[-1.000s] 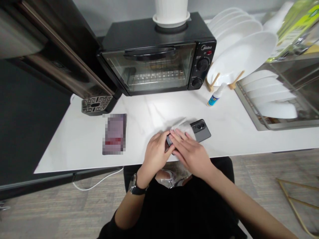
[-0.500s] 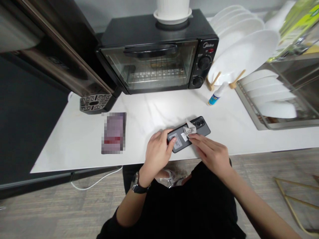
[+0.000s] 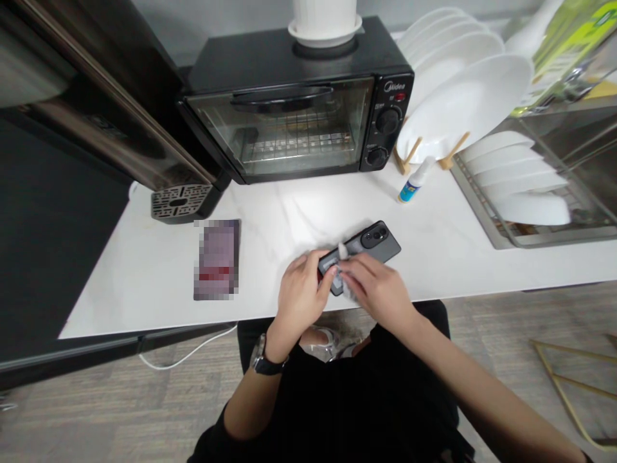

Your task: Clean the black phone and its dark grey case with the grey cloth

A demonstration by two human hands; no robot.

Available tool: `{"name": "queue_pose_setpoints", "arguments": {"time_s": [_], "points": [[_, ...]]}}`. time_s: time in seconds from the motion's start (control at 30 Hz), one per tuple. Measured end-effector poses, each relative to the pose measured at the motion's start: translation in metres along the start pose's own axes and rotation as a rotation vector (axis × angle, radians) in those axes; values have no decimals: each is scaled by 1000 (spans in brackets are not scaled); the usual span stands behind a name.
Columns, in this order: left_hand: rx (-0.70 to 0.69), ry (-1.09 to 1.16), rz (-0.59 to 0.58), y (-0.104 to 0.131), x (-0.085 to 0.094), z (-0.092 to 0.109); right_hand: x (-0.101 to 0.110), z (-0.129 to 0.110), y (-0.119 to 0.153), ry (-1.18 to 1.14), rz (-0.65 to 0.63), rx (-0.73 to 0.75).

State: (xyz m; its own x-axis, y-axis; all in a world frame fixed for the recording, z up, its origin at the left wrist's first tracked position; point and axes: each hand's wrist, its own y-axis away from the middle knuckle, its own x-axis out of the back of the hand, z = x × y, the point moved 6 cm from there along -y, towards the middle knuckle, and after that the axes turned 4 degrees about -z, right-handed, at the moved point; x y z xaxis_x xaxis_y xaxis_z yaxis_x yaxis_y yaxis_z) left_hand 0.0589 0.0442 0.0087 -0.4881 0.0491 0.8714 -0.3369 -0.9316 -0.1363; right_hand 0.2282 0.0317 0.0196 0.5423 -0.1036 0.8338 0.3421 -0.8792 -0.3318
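A dark grey smartphone [image 3: 380, 243] lies back side up on the white counter, its camera bump toward the far right. My left hand [image 3: 303, 286] grips the phone's left end, thumb over the pale label on its back. In the fingers of my right hand [image 3: 378, 286] is a crumpled greyish-white wipe [image 3: 342, 251], pressed on the phone's back close to my left thumb. My right fingers partly cover the wipe and the label. A small spray bottle [image 3: 411, 188] with a blue label stands beyond the phone, to the right.
A pixelated purple, flat rectangular thing [image 3: 218, 260] lies on the counter [image 3: 159, 283] at left. Behind stand a black toaster oven [image 3: 303, 128] and a machine with a drip tray [image 3: 179, 202]. White plates [image 3: 467, 106] in a wooden rack and a sink [image 3: 486, 222] with bowls are at right.
My right hand has moved left with the wipe along the phone, from near the cameras to the label end. My left hand still holds the phone, and the view has shifted slightly.
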Motion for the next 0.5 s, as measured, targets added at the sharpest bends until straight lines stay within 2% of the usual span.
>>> {"name": "queue_pose_setpoints", "arguments": {"time_s": [0.07, 0.1, 0.17, 0.23, 0.27, 0.4, 0.43, 0.5], "points": [[6, 11, -6, 0, 0, 0, -3, 0, 5, -89, -70, 69], [9, 14, -9, -1, 0, -1, 1, 8, 7, -100, -47, 37], [15, 11, -15, -1, -1, -1, 14, 29, 9, -54, 78, -103], [10, -2, -14, -1, -1, -1, 21, 40, 12, 4, 168, -205], [7, -5, -11, -1, -1, -1, 20, 38, 12, -8, 159, -194], [7, 21, 6, -1, -1, -1, 1, 5, 15, -191, -36, 55], [12, 24, 8, -1, -1, -1, 2, 3, 16, -192, -25, 40], [29, 11, 4, -1, -1, -2, 9, 10, 18, -132, 63, -94]]}}
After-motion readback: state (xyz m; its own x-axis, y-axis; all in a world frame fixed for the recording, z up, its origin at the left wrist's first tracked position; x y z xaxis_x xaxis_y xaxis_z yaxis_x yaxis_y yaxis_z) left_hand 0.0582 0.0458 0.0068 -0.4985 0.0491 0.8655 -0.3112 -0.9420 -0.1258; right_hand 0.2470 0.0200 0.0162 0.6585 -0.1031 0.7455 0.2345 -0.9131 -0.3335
